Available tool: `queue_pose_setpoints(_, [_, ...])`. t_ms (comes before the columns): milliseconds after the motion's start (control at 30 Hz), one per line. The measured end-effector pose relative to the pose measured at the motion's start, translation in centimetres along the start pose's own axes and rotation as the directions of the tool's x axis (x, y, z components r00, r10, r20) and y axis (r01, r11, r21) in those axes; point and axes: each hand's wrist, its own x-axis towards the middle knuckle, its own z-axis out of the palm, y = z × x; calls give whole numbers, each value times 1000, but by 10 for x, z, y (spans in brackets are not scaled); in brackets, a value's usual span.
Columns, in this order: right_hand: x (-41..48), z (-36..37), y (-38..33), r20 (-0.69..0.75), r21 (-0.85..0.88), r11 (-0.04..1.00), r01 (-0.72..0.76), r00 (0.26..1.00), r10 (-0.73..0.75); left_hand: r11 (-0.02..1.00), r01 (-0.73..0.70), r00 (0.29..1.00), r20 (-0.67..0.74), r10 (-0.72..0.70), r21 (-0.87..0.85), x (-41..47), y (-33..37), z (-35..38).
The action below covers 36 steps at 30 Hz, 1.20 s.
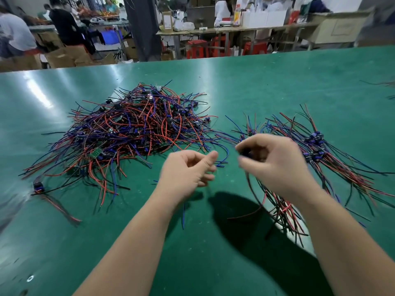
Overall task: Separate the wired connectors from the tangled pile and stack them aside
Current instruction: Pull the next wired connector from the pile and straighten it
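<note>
1. Wired connectors (132, 129) lie in a tangled pile on the left half of the green desk (277, 82); a sorted stack (316, 146) lies nearer the right edge.
2. Right hand (275, 161) grips a bundle (277, 208) of connectors, with the wires hanging down.
3. Left hand (186, 169) is curled and blurred; I cannot tell if it pinches a wire.

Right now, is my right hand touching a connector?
Touching. The head view shows the right hand pinching a dark connector, its wires hanging below.
</note>
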Motion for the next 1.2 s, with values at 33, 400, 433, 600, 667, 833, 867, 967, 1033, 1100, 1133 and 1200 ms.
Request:
queue_pose_setpoints(33, [3,-9,2,-68,-13,999,-40,997,40,984,-64,989,-122,84,164,5,-2,-8])
queue_pose_setpoints(400, [10,-52,30,42,-663,652,-368,851,523,478,472,857,-513,-52,741,24,-32,-76])
queue_pose_setpoints(433, [10,-52,29,22,-651,670,-356,873,486,454,466,862,-505,-40,760,25,-34,-77])
queue_pose_setpoints(600, [11,-48,14,-167,-343,894,-289,955,245,463,388,871,-481,98,797,26,-30,-76])
queue_pose_setpoints(667, [10,-42,9,-178,-254,928,-271,957,231,586,344,861,-495,115,734,24,-27,-74])
queue_pose_setpoints(833, [9,-30,6,-133,-53,967,-249,961,241,762,151,787,-543,292,629,22,-24,-74])
queue_pose_setpoints(867, [9,-28,6,-120,-8,970,-241,964,239,783,76,753,-551,360,617,22,-23,-74])
queue_pose_setpoints(967, [8,-21,4,-14,125,961,-247,968,251,792,-204,599,-566,566,576,18,-11,-68])
queue_pose_setpoints(1033, [6,-14,2,100,196,945,-263,964,248,710,-369,495,-519,696,600,12,-1,-55])
queue_pose_setpoints(1100, [2,-4,1,224,240,935,-262,952,209,600,-512,431,-420,799,615,3,7,-36])
queue_pose_setpoints(1133, [1,1,0,291,249,932,-265,938,189,545,-581,419,-352,837,604,-3,9,-24])
queue_pose_setpoints(1200, [-2,11,-4,394,274,925,-264,908,143,435,-701,409,-181,894,565,-17,9,1])
